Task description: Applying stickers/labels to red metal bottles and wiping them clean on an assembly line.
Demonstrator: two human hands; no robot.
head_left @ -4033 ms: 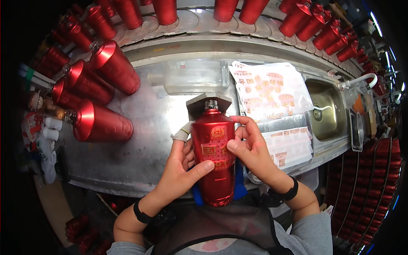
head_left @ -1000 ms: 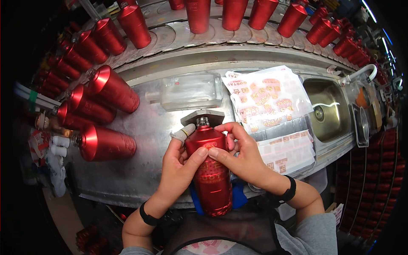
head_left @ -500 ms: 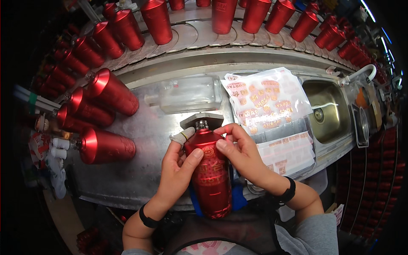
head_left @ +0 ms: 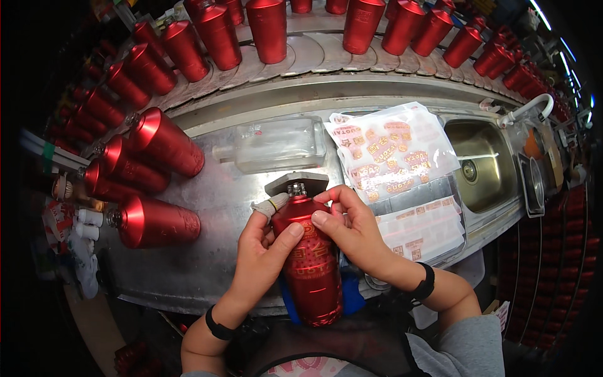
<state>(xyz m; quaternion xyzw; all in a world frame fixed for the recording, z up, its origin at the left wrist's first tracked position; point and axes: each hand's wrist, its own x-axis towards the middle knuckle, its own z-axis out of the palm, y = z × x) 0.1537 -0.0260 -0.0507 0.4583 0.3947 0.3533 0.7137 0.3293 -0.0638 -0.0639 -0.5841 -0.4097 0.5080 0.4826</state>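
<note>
Though glossy, gold-lettered red bottle (head_left: 309, 265)

Stretches across the middle as a scuffed metal bench (head_left: 176, 270). Carries four red bottles (head_left: 164, 222) close together at the left, necks outward. Bears a clear bottle (head_left: 279, 146) on its side toward the back, neck to the left, and a grey block (head_left: 316, 182) just in front of it. Holds two piles of printed white sheets (head_left: 397, 147) at the right, near a sunken sink (head_left: 493, 141). Gives way at the back to a conveyor (head_left: 308, 53) of overlapping plates, lined with upright red bottles (head_left: 267, 31).
</note>
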